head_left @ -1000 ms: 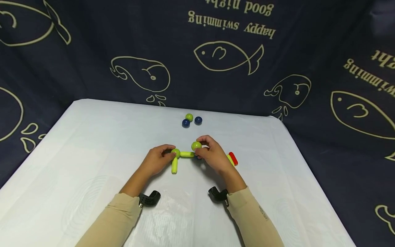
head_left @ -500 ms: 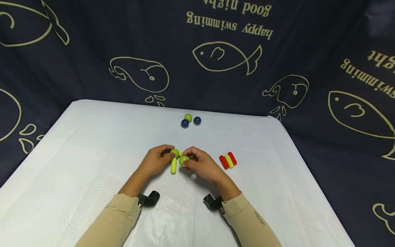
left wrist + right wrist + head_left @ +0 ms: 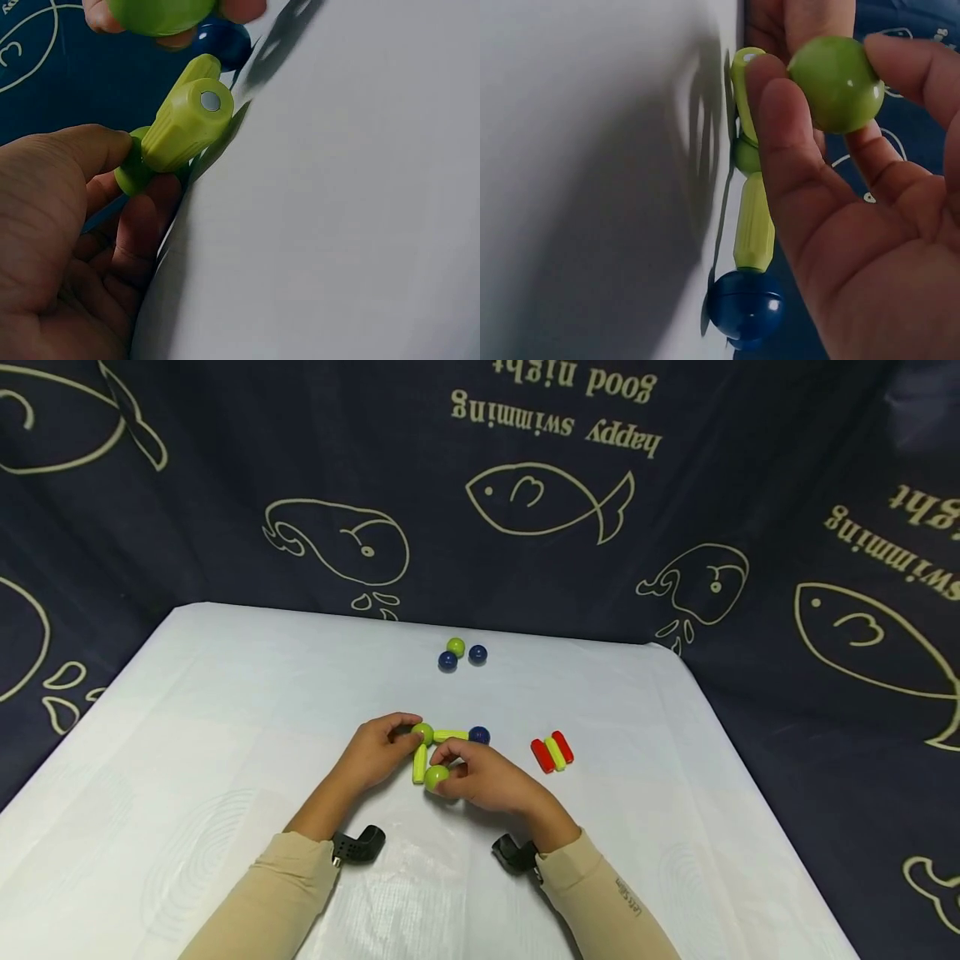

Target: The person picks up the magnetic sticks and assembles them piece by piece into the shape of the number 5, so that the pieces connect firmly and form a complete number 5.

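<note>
My left hand (image 3: 382,750) pinches a green ball (image 3: 423,732) at the corner of a small build on the table. Two yellow-green magnetic rods join that ball: one rod (image 3: 452,736) runs right to a dark blue ball (image 3: 479,735). The other rod (image 3: 187,124) points toward me, its silver tip bare in the left wrist view. Between thumb and fingers my right hand (image 3: 487,777) holds a second green ball (image 3: 836,84), just right of this rod's near end.
Right of the hands lie two red rods (image 3: 542,756) with a yellow-green rod (image 3: 555,753) between them. Toward the far edge sit a loose green ball (image 3: 456,647) and two blue balls (image 3: 447,661). A white cloth (image 3: 225,718) covers the table; a dark printed curtain (image 3: 420,460) hangs behind.
My right hand has carried its green ball left and toward me, from near the blue ball to beside the near rod's end. The left hand keeps its hold on the corner ball.
</note>
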Available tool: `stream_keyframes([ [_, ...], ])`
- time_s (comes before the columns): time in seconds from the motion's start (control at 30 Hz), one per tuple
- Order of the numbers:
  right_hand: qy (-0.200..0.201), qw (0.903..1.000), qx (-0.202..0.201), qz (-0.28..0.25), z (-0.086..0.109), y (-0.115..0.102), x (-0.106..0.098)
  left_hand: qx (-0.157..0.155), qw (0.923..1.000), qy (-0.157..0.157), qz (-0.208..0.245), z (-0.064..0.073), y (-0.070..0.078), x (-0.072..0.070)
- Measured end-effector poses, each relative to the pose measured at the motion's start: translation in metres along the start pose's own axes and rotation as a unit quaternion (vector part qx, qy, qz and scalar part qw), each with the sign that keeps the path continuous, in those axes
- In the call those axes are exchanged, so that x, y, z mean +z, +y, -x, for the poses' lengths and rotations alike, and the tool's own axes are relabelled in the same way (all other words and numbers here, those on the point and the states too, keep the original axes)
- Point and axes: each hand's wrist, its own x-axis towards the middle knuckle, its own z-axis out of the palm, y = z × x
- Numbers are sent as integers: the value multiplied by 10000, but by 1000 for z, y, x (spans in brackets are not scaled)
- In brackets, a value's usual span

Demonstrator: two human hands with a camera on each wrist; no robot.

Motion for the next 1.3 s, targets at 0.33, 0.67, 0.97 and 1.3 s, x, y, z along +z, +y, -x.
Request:
stream_keyframes([
  [0.33,-418,9969,-206,628,-3,-1,9,-27,10000,-20,-30,0,1,-1],
  [0.67,-411,9927,-561,981,-6,1,19,66,10000,53,-54,0,0,-1],
  [0.97,-288,9868,-732,1413,-7,1,24,-36,10000,13,-87,-1,-1,-1],
  [1.3,-186,9829,-613,1728,-5,-3,26,-32,10000,40,-85,-1,1,0],
])
